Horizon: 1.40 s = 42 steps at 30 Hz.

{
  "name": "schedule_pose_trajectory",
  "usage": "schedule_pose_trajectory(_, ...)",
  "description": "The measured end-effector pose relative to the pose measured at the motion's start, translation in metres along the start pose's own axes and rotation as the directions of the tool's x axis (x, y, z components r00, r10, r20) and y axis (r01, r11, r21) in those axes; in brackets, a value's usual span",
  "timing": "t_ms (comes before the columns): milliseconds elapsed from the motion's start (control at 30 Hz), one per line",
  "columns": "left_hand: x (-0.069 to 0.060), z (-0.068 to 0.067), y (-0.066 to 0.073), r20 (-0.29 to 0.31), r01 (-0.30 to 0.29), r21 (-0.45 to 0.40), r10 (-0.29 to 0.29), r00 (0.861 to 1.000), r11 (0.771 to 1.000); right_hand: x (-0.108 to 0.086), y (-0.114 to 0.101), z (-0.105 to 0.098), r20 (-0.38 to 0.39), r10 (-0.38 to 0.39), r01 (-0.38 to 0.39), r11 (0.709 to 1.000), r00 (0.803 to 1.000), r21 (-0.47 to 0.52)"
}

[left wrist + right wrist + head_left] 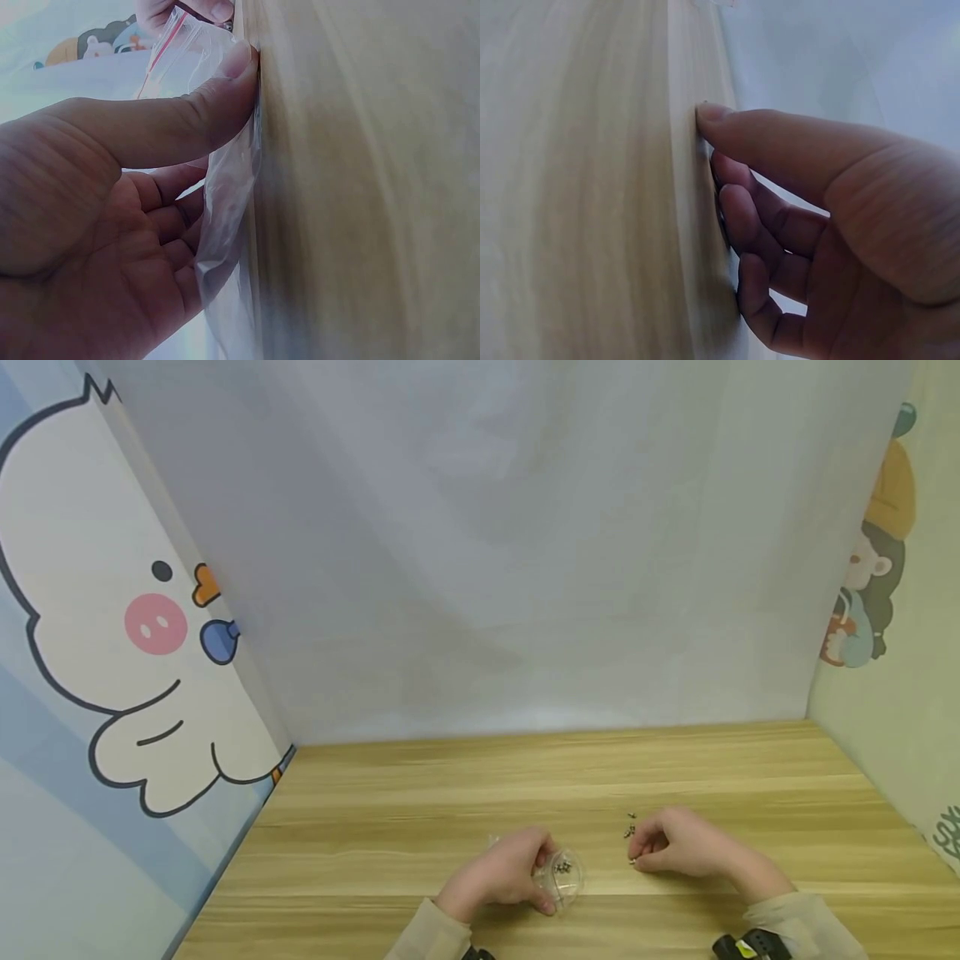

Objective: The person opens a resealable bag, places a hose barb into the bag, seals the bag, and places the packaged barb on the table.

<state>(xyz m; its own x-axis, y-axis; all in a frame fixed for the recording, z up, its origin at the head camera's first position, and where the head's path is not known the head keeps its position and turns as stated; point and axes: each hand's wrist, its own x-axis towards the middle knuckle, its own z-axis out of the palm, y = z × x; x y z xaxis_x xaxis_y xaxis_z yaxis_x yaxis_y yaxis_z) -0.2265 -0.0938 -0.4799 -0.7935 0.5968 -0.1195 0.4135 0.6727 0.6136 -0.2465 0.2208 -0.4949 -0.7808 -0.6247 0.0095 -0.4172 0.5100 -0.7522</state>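
My left hand [506,872] grips a clear plastic bag [567,887] near the table surface, with several small metal pieces [562,866] showing inside it. In the left wrist view the thumb of that hand [82,195] lies over the bag [225,195], which has a red stripe near its mouth. To the right, my right hand [693,847] pinches a tiny metal piece [632,862] at the table, thumb and fingertip together. Other small metal pieces [630,832] lie just beyond its fingers. In the right wrist view the hand's [802,195] fingers are curled close to the wood.
The wooden table [420,785] runs back to a pale grey sheet [525,568]. A wall with a white cartoon figure [90,552] stands at the left, and a pale green wall [900,718] with cartoon drawings at the right.
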Motion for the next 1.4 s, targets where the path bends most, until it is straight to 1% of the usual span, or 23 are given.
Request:
schedule_pose_trajectory(200, -0.001, -0.003, -0.001, 0.009, 0.000, -0.001, 0.000, 1.000, 1.000, 0.000, -0.004, 0.000, 0.010, 0.030, -0.030, 1.000, 1.000, -0.004)
schedule_pose_trajectory(400, -0.004, -0.003, 0.001, 0.007, 0.004, -0.030, -0.004, 1.000, 1.000, -0.001, -0.005, 0.000, 0.019, 0.028, -0.028, 0.999, 0.999, -0.018)
schedule_pose_trajectory(533, -0.005, 0.000, 0.002, 0.006, 0.012, -0.038, -0.012, 1.000, 0.999, -0.003, -0.005, 0.001, 0.023, 0.032, -0.031, 0.999, 0.999, -0.019)
schedule_pose_trajectory(667, -0.004, 0.001, 0.002, 0.004, 0.013, -0.037, -0.013, 1.000, 0.999, -0.004, -0.006, 0.002, 0.018, 0.011, -0.011, 1.000, 1.000, -0.023)
schedule_pose_trajectory(833, -0.002, 0.001, 0.000, 0.001, 0.003, -0.030, -0.003, 1.000, 1.000, 0.002, -0.012, 0.004, 0.024, -0.024, 0.024, 0.999, 0.999, -0.026)
schedule_pose_trajectory(967, -0.001, 0.000, 0.001, 0.002, -0.001, -0.026, 0.001, 1.000, 1.000, 0.007, -0.019, 0.011, 0.019, -0.059, 0.059, 0.998, 0.998, -0.016)
schedule_pose_trajectory(1133, -0.001, 0.001, 0.001, -0.002, -0.004, -0.015, 0.004, 1.000, 1.000, 0.011, -0.029, 0.023, -0.033, -0.086, 0.085, 0.996, 0.996, -0.010)
schedule_pose_trajectory(1267, 0.000, 0.002, 0.000, 0.002, 0.001, -0.014, -0.001, 1.000, 1.000, 0.016, -0.039, 0.033, -0.052, -0.090, 0.091, 0.996, 0.995, 0.020)
schedule_pose_trajectory(1400, 0.000, 0.002, -0.001, 0.000, 0.013, -0.024, -0.013, 1.000, 1.000, 0.023, -0.045, 0.043, -0.049, -0.106, 0.110, 0.991, 0.993, 0.081)
